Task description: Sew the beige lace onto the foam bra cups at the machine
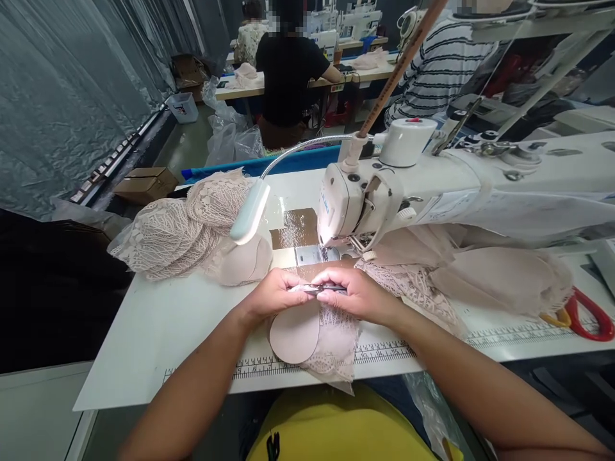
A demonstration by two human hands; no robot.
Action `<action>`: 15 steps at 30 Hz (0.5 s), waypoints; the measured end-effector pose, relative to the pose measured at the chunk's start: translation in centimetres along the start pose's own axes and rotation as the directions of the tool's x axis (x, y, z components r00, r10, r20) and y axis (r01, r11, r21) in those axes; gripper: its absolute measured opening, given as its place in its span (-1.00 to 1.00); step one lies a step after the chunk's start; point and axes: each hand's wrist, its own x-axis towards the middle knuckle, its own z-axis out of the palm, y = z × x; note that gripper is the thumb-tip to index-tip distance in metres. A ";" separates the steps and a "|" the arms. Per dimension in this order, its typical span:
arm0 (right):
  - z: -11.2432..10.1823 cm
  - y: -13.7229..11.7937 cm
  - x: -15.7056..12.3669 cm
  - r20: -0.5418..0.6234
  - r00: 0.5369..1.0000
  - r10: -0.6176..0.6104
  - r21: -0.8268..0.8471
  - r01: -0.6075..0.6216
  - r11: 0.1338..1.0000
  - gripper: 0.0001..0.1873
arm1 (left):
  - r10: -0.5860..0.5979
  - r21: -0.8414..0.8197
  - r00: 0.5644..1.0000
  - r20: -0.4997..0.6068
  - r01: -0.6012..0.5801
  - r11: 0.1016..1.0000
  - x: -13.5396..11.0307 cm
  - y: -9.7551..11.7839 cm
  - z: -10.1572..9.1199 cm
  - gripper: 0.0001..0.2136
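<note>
In front of the sewing machine's needle area, both my hands meet over a pale pink lace piece [339,339] with a smooth rounded cup [295,333]. My right hand [350,293] is closed around small dark-handled thread snips [327,289], whose metal end points left. Pinched in my left hand [275,293] is the upper edge of the lace piece, right by the tip of the snips. The lace hangs down over the table's front edge. Just beyond my fingers stands the white sewing machine [336,198], its needle area lit.
A lamp head [250,211] on a bendy neck hangs left of the needle. Stacked lace cups [168,237] lie at the left, more lace pieces [500,278] at the right. Red-handled scissors [593,314] rest by the printed ruler [384,351]. Two people sit beyond at other machines.
</note>
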 end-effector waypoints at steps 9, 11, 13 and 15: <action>0.4 0.9 0.0 0.008 1.000 0.013 0.132 -0.014 0.991 -0.81 | -0.037 0.043 0.999 0.010 0.036 0.998 0.2 0.0 0.1 -0.72; 0.6 1.1 -0.1 -0.017 1.000 0.014 0.124 -0.012 0.992 -0.82 | -0.051 0.050 0.999 0.010 0.050 0.997 0.1 0.2 0.1 -0.69; 0.8 1.3 -0.1 -0.034 0.999 0.016 0.126 -0.012 0.992 -0.82 | -0.063 0.060 0.998 0.010 0.062 0.996 0.1 0.4 0.2 -0.66; 1.0 1.6 -0.1 -0.048 0.999 0.025 0.139 -0.018 0.990 -0.81 | -0.063 0.071 0.998 0.014 0.062 0.996 0.1 0.6 0.4 -0.65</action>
